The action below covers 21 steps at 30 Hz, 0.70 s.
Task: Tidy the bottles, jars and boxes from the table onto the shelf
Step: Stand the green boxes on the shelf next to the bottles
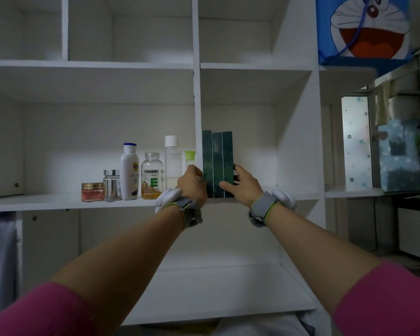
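Three dark green boxes [218,161] stand upright side by side at the left end of the right compartment of the white shelf [58,202]. My left hand [192,184] grips them from the left, and my right hand [240,184] holds them from the right with the thumb across the front. In the left compartment stands a row: a small red jar [92,191], a silver-capped jar [112,185], a white lotion bottle [129,171], a vitamin E bottle [152,175], a tall clear bottle with a white cap [172,161] and a green-capped bottle [190,157], partly hidden.
A white vertical divider [197,117] separates the two compartments just left of the boxes. The upper compartments hold nothing. A blue cartoon bag [364,27] sits on top at the right. A lower shelf board [216,292] lies beneath my arms.
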### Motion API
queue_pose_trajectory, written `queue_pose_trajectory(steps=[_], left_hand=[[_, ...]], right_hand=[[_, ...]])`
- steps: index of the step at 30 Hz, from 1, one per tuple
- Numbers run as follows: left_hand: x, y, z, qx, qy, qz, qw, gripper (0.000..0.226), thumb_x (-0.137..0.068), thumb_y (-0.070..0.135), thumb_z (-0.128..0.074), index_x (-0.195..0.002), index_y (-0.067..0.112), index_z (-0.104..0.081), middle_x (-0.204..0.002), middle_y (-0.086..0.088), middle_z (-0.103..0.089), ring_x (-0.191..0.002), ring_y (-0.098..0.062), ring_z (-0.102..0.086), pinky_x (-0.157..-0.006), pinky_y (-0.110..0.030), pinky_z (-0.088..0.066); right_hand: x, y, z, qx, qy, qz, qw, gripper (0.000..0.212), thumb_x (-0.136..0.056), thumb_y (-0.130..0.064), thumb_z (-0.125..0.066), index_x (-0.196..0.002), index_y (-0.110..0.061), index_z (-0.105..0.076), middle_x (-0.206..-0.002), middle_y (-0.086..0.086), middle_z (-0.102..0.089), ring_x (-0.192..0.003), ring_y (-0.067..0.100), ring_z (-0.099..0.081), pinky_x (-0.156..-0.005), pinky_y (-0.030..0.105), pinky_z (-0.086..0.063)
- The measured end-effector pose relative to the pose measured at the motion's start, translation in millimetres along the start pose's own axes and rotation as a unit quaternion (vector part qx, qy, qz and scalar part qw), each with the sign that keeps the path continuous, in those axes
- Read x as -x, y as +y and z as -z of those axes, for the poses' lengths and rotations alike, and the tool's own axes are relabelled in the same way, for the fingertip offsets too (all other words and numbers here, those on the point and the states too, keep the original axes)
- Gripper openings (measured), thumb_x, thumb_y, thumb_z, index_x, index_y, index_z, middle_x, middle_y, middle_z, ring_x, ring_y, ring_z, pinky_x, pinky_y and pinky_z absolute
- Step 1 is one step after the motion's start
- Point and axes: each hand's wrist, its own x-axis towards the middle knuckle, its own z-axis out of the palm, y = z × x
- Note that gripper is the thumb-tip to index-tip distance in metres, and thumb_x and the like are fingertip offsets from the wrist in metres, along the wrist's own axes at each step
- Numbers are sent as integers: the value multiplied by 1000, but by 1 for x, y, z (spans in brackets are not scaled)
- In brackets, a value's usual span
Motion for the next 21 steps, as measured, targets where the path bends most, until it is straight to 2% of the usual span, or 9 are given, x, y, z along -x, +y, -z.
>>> queue_pose_trajectory(steps=[6, 9, 14, 21], left_hand=[[3, -2, 1, 5, 3, -1, 1000, 15, -93, 14, -54, -107, 14, -49, -102, -15, -64, -89, -31, -62, -78, -42, -53], [4, -2, 3, 8, 12, 0, 1000, 15, -96, 21, -50, -109, 15, -48, -102, -14, -65, -87, -29, -62, -71, -37, -49], [10, -3, 12, 22, 1, 11, 1000, 18, -92, 23, -54, -108, 17, -47, -102, -15, -64, -85, -34, -64, -78, -46, -57], [24, -5, 30, 35, -21, 36, 999, 22, -91, 22, -58, -108, 19, -45, -105, -14, -62, -87, -33, -63, -79, -46, -57]], right_hand=[[2, -6, 0, 9, 14, -25, 1000, 77, -85, -33, -70, -148, -16, -29, -138, 13, -51, -123, 29, -51, -105, 41, -43], [6, -11, 3, -1, 16, -33, 999, 77, -87, -31, -68, -149, -16, -26, -142, 15, -46, -126, 31, -48, -106, 41, -41], [14, -16, 6, -4, 28, -50, 998, 72, -89, -30, -65, -148, -15, -26, -143, 17, -45, -127, 31, -47, -104, 40, -42], [33, -29, 14, -17, 68, -88, 994, 57, -91, -28, -61, -139, -10, -36, -132, 16, -53, -119, 30, -51, -98, 34, -42]])
